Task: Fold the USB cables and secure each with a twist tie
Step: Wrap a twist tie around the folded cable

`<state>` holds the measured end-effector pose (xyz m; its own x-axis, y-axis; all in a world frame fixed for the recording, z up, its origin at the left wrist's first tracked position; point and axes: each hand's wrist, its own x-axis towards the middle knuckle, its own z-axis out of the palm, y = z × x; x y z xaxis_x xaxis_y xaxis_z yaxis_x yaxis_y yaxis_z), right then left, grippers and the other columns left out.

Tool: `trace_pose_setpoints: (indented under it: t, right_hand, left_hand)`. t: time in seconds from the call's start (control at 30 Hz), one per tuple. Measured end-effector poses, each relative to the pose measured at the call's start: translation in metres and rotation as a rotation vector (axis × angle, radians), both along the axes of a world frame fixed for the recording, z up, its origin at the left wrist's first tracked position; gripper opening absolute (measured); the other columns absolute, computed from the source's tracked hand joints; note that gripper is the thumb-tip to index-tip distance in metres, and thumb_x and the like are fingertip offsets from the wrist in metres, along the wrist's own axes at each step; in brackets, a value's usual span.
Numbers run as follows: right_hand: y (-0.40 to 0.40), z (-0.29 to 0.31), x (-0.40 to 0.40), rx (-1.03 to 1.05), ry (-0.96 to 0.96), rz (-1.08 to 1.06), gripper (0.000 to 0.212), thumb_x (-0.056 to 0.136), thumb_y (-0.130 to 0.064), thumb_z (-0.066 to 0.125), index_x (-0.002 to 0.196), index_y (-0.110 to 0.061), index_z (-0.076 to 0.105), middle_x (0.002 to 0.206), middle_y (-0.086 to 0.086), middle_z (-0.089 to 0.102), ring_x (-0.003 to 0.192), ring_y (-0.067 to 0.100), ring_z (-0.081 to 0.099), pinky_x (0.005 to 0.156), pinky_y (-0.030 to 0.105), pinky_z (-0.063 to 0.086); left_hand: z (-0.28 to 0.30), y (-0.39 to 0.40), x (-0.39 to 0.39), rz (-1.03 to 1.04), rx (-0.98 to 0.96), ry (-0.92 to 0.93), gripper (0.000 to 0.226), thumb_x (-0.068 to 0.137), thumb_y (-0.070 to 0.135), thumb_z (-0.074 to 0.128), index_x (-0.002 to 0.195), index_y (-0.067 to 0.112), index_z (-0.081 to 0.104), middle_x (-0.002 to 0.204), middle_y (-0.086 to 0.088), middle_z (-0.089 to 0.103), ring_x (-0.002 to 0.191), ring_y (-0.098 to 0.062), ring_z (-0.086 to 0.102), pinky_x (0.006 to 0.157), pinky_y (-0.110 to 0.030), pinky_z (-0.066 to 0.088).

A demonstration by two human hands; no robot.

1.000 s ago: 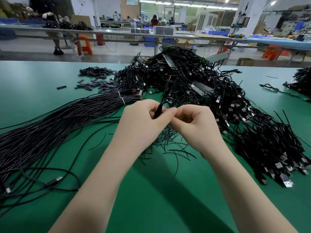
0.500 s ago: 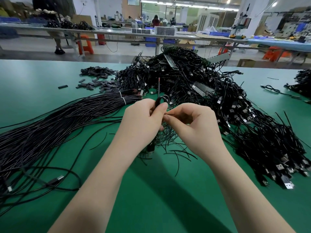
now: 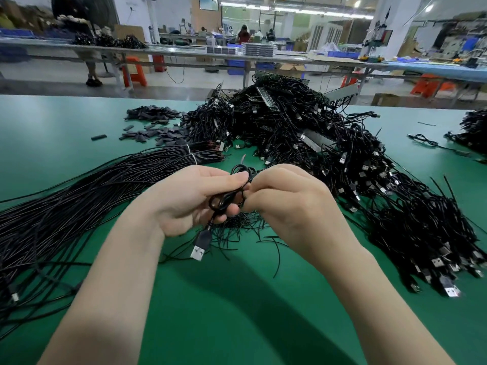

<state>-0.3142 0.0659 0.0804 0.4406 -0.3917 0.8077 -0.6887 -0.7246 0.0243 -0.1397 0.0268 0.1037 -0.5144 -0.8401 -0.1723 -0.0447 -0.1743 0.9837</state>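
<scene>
A: What do the two hands hold?

B: The left hand grips a folded black USB cable; its fingers curl under the bundle and the thumb presses on top. The silver-tipped USB plug of this cable hangs down below the hand, above the green worktop.

A: And the right hand?

B: The right hand has its fingers curled, and the fingertips pinch at the same cable, just beside the left thumb. I cannot tell if a twist tie is between them; it is hidden.

A: Where is the cable over the worktop?

B: It is in the air, over the middle of the worktop, closer to the near edge than the far edge.

A: What lies around?

B: A long sheaf of straight black cables runs from the left edge toward the middle, bound with white ties at its end. A big heap of black USB cables fills the far middle and spreads along the right side. A loose scatter of thin black twist ties lies under the hands. Small flat dark pieces lie near the far left.
</scene>
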Motion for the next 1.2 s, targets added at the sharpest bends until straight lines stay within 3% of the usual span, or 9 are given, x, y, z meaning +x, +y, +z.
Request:
trace_pose_setpoints:
  t: [0.17, 0.23, 0.33, 0.4, 0.67, 0.8, 1.0, 1.1, 1.2]
  right_hand:
    - [0.001, 0.008, -0.007, 0.238, -0.281, 0.053, 0.019, 0.081, 0.006, 0.068, 0.077, -0.012, 0.075, 0.083, -0.002, 0.068, 0.079, 0.013, 0.065, 0.073, 0.024, 0.051]
    - [0.002, 0.010, -0.006, 0.491, -0.591, 0.096, 0.005, 0.085, -0.012, 0.072, 0.087, -0.017, 0.073, 0.080, -0.005, 0.071, 0.075, 0.011, 0.066, 0.070, 0.024, 0.053]
    - [0.003, 0.009, -0.005, 0.831, -0.802, 0.114, 0.021, 0.077, -0.038, 0.072, 0.084, -0.018, 0.075, 0.074, 0.003, 0.073, 0.066, 0.011, 0.064, 0.066, 0.028, 0.054]
    - [0.003, 0.008, -0.002, 0.890, -0.820, 0.148, 0.010, 0.080, -0.025, 0.075, 0.080, -0.015, 0.075, 0.068, 0.000, 0.071, 0.063, 0.008, 0.061, 0.064, 0.024, 0.052]
    - [0.005, 0.010, -0.001, 0.800, -0.877, 0.176, 0.006, 0.079, -0.007, 0.076, 0.082, -0.011, 0.075, 0.074, 0.000, 0.074, 0.065, 0.008, 0.066, 0.063, 0.020, 0.052]
    - [0.004, 0.009, -0.004, 0.474, -0.576, 0.020, 0.010, 0.081, -0.004, 0.075, 0.086, -0.014, 0.075, 0.076, -0.003, 0.072, 0.072, 0.013, 0.067, 0.069, 0.030, 0.055]
    - [-0.003, 0.001, -0.012, -0.084, -0.063, -0.131, 0.019, 0.080, 0.015, 0.068, 0.087, -0.001, 0.075, 0.072, 0.012, 0.062, 0.066, 0.031, 0.059, 0.061, 0.037, 0.048]
    - [-0.004, 0.002, -0.011, -0.010, -0.240, -0.084, 0.014, 0.083, 0.006, 0.069, 0.091, -0.004, 0.074, 0.079, 0.006, 0.068, 0.073, 0.022, 0.063, 0.068, 0.031, 0.050]
    - [-0.001, 0.007, -0.006, 0.553, -0.741, 0.010, 0.018, 0.084, -0.025, 0.074, 0.101, -0.020, 0.071, 0.080, -0.005, 0.073, 0.073, 0.006, 0.066, 0.067, 0.020, 0.050]
  left_hand:
    - [0.003, 0.002, 0.005, -0.042, -0.106, 0.051, 0.020, 0.062, 0.032, 0.076, 0.078, 0.020, 0.079, 0.071, -0.003, 0.072, 0.059, -0.011, 0.070, 0.043, -0.016, 0.051]
    - [0.003, 0.003, 0.001, 0.015, -0.180, 0.093, 0.021, 0.063, 0.032, 0.076, 0.081, 0.021, 0.078, 0.075, 0.000, 0.073, 0.067, -0.013, 0.073, 0.047, -0.019, 0.054]
    - [0.002, 0.005, -0.006, 0.090, -0.260, 0.142, 0.017, 0.067, 0.027, 0.073, 0.081, 0.019, 0.077, 0.075, 0.001, 0.073, 0.066, -0.012, 0.072, 0.046, -0.017, 0.051]
    - [0.002, 0.006, -0.009, 0.103, -0.288, 0.150, 0.014, 0.066, 0.028, 0.073, 0.079, 0.024, 0.077, 0.073, 0.002, 0.072, 0.062, -0.010, 0.070, 0.046, -0.017, 0.050]
    - [0.000, 0.006, -0.006, 0.065, -0.311, 0.102, 0.020, 0.068, 0.035, 0.072, 0.086, 0.027, 0.076, 0.082, 0.004, 0.074, 0.069, -0.012, 0.073, 0.045, -0.015, 0.049]
    - [-0.001, 0.006, -0.008, 0.067, -0.230, 0.099, 0.021, 0.068, 0.036, 0.072, 0.082, 0.021, 0.076, 0.076, 0.004, 0.072, 0.063, -0.010, 0.071, 0.044, -0.015, 0.048]
    - [-0.001, 0.005, -0.010, 0.034, -0.060, 0.110, 0.011, 0.061, 0.031, 0.076, 0.067, 0.022, 0.077, 0.061, 0.004, 0.063, 0.051, -0.007, 0.064, 0.038, -0.013, 0.045]
    - [-0.003, 0.004, -0.013, 0.079, -0.158, 0.166, 0.014, 0.066, 0.032, 0.076, 0.076, 0.022, 0.078, 0.068, 0.005, 0.068, 0.061, -0.013, 0.071, 0.043, -0.016, 0.048]
    - [-0.008, 0.000, -0.016, 0.229, -0.422, 0.111, 0.006, 0.080, 0.026, 0.077, 0.085, 0.029, 0.075, 0.084, 0.006, 0.075, 0.078, -0.017, 0.075, 0.056, -0.026, 0.058]
